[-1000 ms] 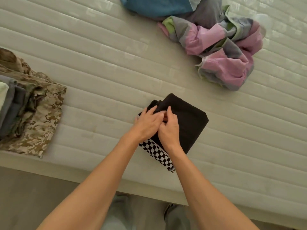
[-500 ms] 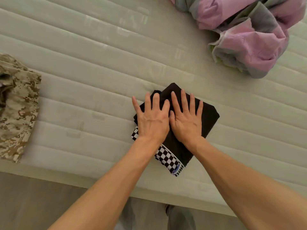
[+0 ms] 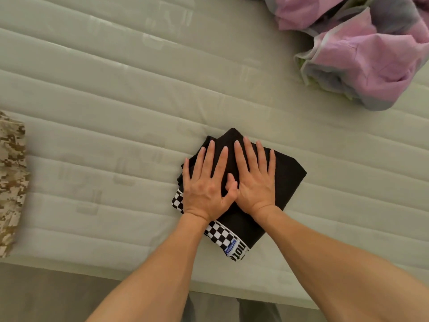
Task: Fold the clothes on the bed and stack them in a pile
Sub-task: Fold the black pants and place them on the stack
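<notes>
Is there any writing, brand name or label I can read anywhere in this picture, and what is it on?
"not", in large black letters cut off at the fold: on the black-and-white checkered waistband of the folded black garment.
Small blue label on the same waistband: has print, too small to read.
Crumpled pink and grey cloth, tan camouflage garment, pale quilted mattress: no text.

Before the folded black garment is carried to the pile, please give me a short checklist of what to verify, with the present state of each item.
1. Black garment folded compact on the mattress: ok.
2. Left hand and right hand flat on it, fingers straight: ok.
3. Checkered waistband tucked in: not ok, it shows along the near edge.
4. Grip taken for lifting: not ok, neither hand holds it.
5. Camouflage pile at left ready to receive it: cannot tell, mostly out of view.
6. Pink and grey clothes folded: not ok, crumpled.
</notes>
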